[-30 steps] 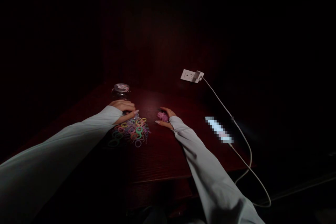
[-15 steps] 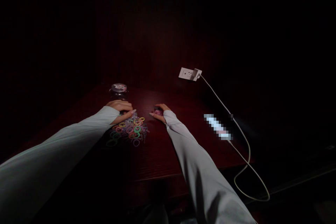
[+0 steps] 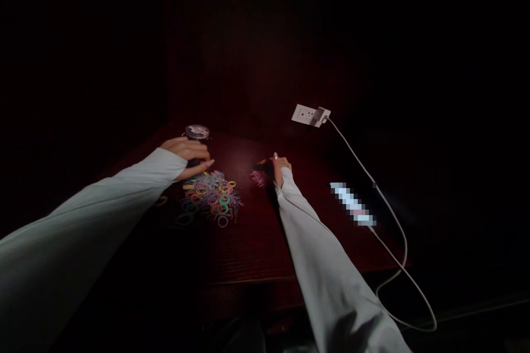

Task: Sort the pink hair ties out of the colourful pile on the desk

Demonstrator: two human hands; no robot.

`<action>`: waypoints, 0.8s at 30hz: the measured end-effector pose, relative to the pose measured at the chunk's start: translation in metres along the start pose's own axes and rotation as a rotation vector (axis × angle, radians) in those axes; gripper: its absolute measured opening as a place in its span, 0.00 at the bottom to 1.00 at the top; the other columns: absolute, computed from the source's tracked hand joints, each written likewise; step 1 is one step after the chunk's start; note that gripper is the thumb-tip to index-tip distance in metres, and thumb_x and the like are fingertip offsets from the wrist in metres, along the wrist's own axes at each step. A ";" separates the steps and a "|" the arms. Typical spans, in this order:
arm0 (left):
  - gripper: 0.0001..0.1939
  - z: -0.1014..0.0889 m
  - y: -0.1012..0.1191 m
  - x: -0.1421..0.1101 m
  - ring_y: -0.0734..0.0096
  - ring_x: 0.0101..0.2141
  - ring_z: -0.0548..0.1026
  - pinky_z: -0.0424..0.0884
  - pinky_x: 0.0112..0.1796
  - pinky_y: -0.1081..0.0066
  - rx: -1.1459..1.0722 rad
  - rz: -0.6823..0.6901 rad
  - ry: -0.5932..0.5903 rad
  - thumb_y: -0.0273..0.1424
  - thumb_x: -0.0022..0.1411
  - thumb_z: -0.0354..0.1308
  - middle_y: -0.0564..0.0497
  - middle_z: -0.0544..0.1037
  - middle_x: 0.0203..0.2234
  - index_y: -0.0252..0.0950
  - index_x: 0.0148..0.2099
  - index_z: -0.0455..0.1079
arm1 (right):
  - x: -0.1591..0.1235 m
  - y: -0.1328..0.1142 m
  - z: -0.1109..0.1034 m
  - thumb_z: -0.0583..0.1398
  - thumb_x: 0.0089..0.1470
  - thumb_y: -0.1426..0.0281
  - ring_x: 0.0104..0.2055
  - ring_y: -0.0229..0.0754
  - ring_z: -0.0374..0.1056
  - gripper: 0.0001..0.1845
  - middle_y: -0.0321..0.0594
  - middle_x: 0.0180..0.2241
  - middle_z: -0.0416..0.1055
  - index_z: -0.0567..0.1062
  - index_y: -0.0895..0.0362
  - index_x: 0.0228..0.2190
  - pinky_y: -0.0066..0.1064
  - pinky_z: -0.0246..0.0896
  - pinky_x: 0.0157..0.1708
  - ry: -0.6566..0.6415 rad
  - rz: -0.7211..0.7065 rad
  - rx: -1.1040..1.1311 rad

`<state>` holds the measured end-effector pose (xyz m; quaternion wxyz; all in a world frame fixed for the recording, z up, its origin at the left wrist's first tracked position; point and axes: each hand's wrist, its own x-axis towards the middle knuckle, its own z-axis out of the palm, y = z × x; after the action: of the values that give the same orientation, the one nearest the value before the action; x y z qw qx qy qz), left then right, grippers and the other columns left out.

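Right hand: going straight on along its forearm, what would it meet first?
Probably the dark wall behind the table; the pink pile lies just left of the right hand, seemingly off that line. Dim light leaves depth unclear.

Very dim; edges nearly black; faint glare on the tabletop (image 3: 252, 237); phone screen (image 3: 351, 203) pixelated.

Likely a home; wooden table (image 3: 252, 256); wall socket (image 3: 304, 114)

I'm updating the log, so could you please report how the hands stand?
Left hand beside mixed bands. Right hand beside pink bunch. Jar beyond left hand.
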<state>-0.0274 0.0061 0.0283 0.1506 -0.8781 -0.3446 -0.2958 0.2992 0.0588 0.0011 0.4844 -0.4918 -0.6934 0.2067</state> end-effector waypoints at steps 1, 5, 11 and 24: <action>0.24 -0.002 -0.004 -0.001 0.62 0.42 0.80 0.65 0.41 0.64 0.011 -0.038 0.022 0.43 0.80 0.44 0.48 0.84 0.36 0.40 0.40 0.77 | -0.001 -0.004 0.006 0.51 0.73 0.48 0.54 0.55 0.73 0.30 0.46 0.39 0.82 0.86 0.49 0.35 0.54 0.57 0.68 -0.019 -0.057 -0.134; 0.23 -0.002 -0.009 -0.003 0.64 0.40 0.79 0.66 0.41 0.65 0.000 -0.079 -0.065 0.44 0.79 0.45 0.50 0.82 0.33 0.40 0.37 0.75 | -0.014 -0.032 0.035 0.54 0.75 0.56 0.54 0.54 0.70 0.21 0.45 0.43 0.80 0.86 0.47 0.44 0.52 0.60 0.64 -0.145 -0.340 -0.500; 0.21 -0.002 -0.007 -0.003 0.61 0.42 0.79 0.69 0.45 0.64 -0.133 -0.142 -0.137 0.46 0.79 0.44 0.49 0.82 0.39 0.41 0.47 0.74 | -0.040 -0.071 0.067 0.66 0.66 0.51 0.57 0.54 0.68 0.23 0.42 0.55 0.76 0.81 0.44 0.58 0.48 0.65 0.61 -0.362 -0.521 -0.501; 0.30 0.009 -0.019 -0.007 0.59 0.46 0.75 0.64 0.46 0.61 -0.081 -0.220 -0.036 0.49 0.81 0.39 0.47 0.82 0.39 0.40 0.40 0.77 | -0.054 -0.054 0.057 0.70 0.58 0.59 0.59 0.57 0.73 0.35 0.48 0.60 0.76 0.74 0.50 0.65 0.50 0.67 0.63 -0.525 -0.519 -0.300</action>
<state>-0.0408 0.0199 0.0177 0.0753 -0.8456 -0.4291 -0.3085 0.2258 -0.0013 -0.0081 0.2498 -0.2960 -0.9173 0.0925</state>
